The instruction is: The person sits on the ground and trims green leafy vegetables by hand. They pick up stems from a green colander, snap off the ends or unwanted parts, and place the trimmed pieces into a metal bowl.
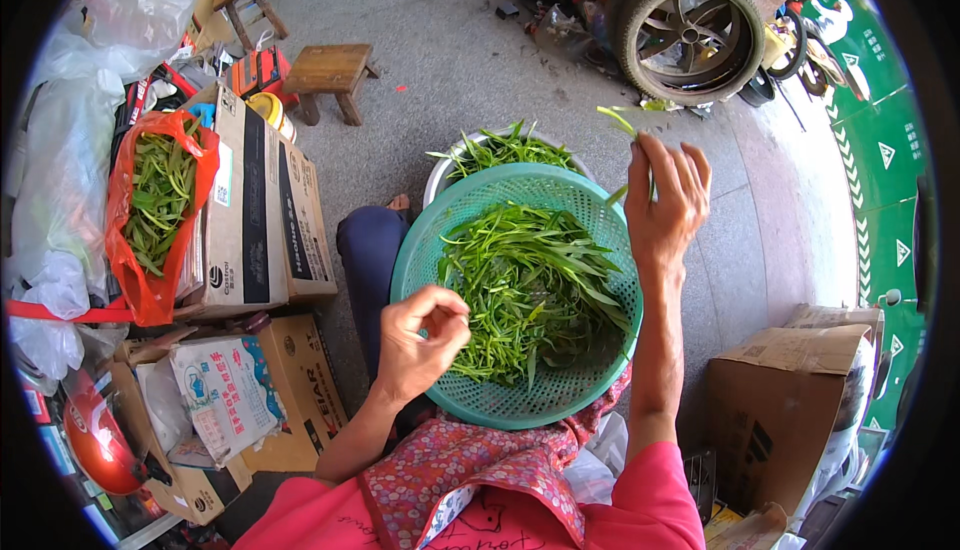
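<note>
A green plastic colander (408, 250) sits at my lap, heaped with cut leafy greens (520, 285) that look like water spinach. Over its right rim, my right hand (665, 205) is raised, pinching a pale green stem (618, 120) between thumb and fingers. My left hand (425, 335) hovers at the colander's left side, thumb and fingertips closed together; whether anything small is in them cannot be made out. Behind the colander, partly covered by it, a metal basin (434, 182) holds more leafy greens (508, 153).
At left, a red plastic bag (207, 165) of greens rests beside cardboard boxes (245, 200). A wooden stool (328, 70) stands far left. Tyred wheels (690, 35) lie far right, and a large cardboard box (780, 410) stands near right.
</note>
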{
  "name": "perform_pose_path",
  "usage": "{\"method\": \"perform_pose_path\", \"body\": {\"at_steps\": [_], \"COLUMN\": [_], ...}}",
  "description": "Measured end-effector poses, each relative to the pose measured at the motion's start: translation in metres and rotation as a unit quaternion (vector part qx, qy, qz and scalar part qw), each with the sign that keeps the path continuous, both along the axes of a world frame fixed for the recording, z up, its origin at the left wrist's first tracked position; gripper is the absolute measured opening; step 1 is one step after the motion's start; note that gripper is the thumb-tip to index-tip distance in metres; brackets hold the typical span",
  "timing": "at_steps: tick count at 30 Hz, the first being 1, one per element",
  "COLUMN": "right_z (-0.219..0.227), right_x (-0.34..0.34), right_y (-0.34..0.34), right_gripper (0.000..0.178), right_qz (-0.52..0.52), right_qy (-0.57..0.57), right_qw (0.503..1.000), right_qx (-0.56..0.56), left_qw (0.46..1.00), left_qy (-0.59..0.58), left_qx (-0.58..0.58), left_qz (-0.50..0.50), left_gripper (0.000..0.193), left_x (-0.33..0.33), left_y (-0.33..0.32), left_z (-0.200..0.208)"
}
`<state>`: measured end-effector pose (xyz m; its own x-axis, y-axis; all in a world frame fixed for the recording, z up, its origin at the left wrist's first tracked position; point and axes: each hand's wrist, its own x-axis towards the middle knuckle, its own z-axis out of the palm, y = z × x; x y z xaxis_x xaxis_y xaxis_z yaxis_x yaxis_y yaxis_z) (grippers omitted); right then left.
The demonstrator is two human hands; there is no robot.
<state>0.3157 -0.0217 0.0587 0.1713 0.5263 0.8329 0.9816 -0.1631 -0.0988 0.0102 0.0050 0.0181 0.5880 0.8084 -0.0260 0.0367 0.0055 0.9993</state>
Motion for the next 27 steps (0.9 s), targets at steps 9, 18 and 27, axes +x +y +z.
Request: {"method": "perform_pose_path", "body": {"at_steps": [9,18,27], "right_z": [-0.067,-0.125,-0.090], "right_x": [0.045,-0.055,-0.049], "right_y": [0.054,0.005,-0.018], "right_gripper": [0.024,0.018,0.019], "right_qz": [-0.019,0.150,0.185], "right_qy": [0.091,0.099,0.205], "right_qw": [0.982,0.947,0.933], "right_qx": [-0.164,-0.268,-0.232], "left_qw": [0.900,0.921,0.962], "left_qy": [0.277,0.279,0.181], "left_qx": [0.226,0.228,0.202], "left_qz": [-0.248,-0.148,-0.016], "left_gripper": [0.011,0.013,0.019], "left_x": [-0.003,0.016,0.024], "left_y": [-0.014,0.015,0.020], "left_z": [-0.036,-0.027,-0.031]}}
